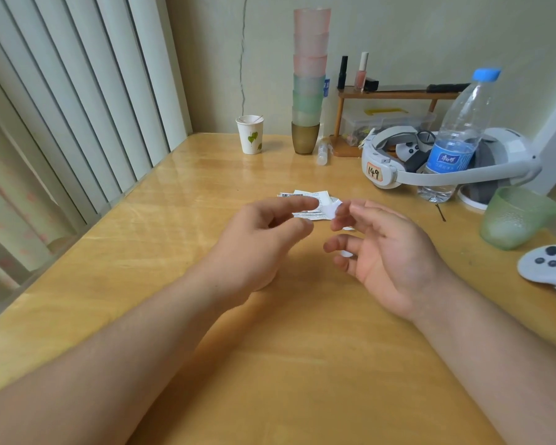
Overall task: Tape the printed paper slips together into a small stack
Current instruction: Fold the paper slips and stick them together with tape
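Nearest, left hand [264, 239] with fingers loosely extended, index tip overlapping the printed paper slips [308, 203]; beside it, right hand [389, 252] loosely spread, a small white tape piece [332, 209] at its fingertips, pinch unclear; slips partly hidden behind both, flat on wooden table [206, 316]

Two hands over the bench [116, 239]: left hand [257, 242], right hand [389, 252]. One small pile of printed paper slips [305, 195] at 12 o'clock from the hands; number of slips cannot be told. One tape piece [331, 209] between the fingers.

At 12 o'clock: one paper cup [250, 134]; one stack of tumblers [309, 78], about seven. At 1 o'clock: two nail polish bottles [361, 70]. At 2 o'clock: one headset [398, 165], one water bottle [456, 136], one green cup [515, 218]. At 3 o'clock: one controller [548, 264].
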`<state>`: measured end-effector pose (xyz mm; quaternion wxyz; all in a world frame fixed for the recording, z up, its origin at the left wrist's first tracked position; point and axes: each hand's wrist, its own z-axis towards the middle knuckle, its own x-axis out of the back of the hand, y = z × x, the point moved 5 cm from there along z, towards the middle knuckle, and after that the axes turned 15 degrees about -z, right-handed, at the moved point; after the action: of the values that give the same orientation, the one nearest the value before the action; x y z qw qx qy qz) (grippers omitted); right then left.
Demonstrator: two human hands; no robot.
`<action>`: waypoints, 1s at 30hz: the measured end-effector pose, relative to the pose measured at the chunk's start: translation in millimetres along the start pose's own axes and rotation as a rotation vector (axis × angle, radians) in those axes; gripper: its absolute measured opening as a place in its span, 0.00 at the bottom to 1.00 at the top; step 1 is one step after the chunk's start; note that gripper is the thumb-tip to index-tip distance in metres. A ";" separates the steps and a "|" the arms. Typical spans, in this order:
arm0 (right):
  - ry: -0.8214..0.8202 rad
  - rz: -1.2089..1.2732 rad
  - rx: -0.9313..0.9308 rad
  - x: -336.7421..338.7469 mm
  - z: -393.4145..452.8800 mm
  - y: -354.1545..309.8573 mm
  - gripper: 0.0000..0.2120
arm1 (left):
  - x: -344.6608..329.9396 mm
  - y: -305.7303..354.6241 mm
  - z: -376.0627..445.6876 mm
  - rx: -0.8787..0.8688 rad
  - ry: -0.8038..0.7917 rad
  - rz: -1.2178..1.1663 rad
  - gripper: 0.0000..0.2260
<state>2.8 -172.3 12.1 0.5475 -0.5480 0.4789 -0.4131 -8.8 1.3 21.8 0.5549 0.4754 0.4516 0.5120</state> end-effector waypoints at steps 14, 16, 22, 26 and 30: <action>-0.130 -0.004 0.047 -6.1 -1.3 1.5 0.12 | -20.8 -16.2 -1.9 0.195 0.079 -0.626 0.06; -0.115 -0.062 0.072 -6.1 -2.3 0.1 0.12 | -17.6 -16.5 -0.9 0.171 0.120 -0.589 0.06; 0.194 -0.459 0.222 -1.3 -3.9 -8.8 0.10 | -13.0 -17.4 -1.2 0.060 0.207 -0.431 0.04; 0.278 -0.375 0.131 10.4 -0.8 -11.9 0.13 | -15.3 -16.1 -0.9 -0.008 0.224 -0.480 0.04; 0.169 -0.402 0.159 16.5 -0.1 -14.3 0.14 | -18.7 -19.7 -0.5 -0.014 0.179 -0.428 0.05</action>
<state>7.0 -189.2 25.2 0.4533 -0.5511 0.3702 -0.5947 -7.8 -17.8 2.5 0.6119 0.3176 0.5861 0.4256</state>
